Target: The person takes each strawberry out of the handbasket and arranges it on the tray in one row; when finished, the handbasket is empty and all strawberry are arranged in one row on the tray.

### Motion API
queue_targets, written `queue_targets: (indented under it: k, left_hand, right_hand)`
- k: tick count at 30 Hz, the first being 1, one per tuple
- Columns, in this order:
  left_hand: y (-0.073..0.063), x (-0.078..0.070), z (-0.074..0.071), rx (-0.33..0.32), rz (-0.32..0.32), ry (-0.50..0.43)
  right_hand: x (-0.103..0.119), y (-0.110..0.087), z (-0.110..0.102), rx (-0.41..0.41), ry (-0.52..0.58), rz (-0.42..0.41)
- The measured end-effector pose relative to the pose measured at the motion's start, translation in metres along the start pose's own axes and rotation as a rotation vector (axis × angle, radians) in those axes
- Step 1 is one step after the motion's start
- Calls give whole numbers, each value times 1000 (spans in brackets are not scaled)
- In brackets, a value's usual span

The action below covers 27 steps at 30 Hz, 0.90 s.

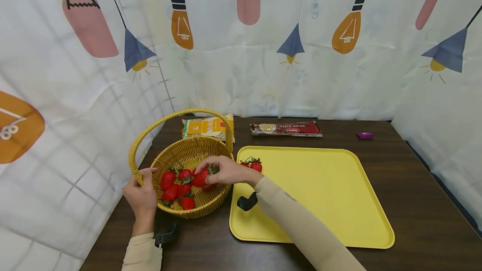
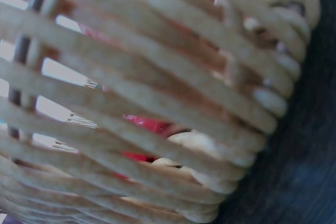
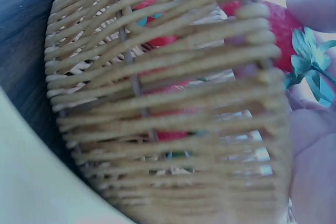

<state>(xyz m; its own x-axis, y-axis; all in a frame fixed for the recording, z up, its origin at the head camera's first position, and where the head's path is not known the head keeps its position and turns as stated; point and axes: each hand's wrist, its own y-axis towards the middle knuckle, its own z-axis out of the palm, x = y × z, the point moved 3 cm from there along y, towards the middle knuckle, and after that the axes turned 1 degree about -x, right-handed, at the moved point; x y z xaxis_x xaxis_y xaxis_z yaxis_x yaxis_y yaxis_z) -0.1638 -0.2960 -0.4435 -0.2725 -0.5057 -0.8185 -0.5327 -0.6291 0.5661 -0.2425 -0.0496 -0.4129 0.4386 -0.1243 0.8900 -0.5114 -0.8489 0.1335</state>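
A woven basket (image 1: 205,211) with a tall arched handle (image 1: 165,117) holds several red strawberries (image 1: 170,193). At its left side my left hand (image 1: 141,193) grips the rim by the foot of the handle. Over the basket's inside, my right hand (image 1: 227,170) pinches a strawberry (image 1: 200,178) between thumb and fingers, its green leaves toward the palm. That same strawberry (image 3: 283,30) shows above the rim in the right wrist view, partly behind the weave. In the left wrist view the basket wall (image 2: 157,77) covers most of the picture and hides the left hand.
Right of the basket lies a yellow tray (image 1: 320,195), with strawberries (image 1: 256,165) at its upper left corner, partly behind the right wrist. Along the table's back are a yellow packet (image 1: 207,127), a dark red packet (image 1: 286,129) and a small purple packet (image 1: 365,135).
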Motion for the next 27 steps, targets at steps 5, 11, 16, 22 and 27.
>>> queue_targets:
  k: [5,11,16,22,27]
  left_hand:
    - [1,0,0,-2,9,-17]
    - [0,0,0,-5,5,-12]
    - [1,0,0,-7,5,-10]
    - [1,-1,0,1,4,-9]
    - [0,-7,0,7,-3,-4]
  right_hand:
    - [-3,-18,-11,-107,99,29]
    - [-9,-39,-23,-246,193,51]
    - [-12,-54,-35,-387,202,48]
    - [-24,-71,-47,-476,311,82]
    - [-35,-87,-58,-491,256,128]
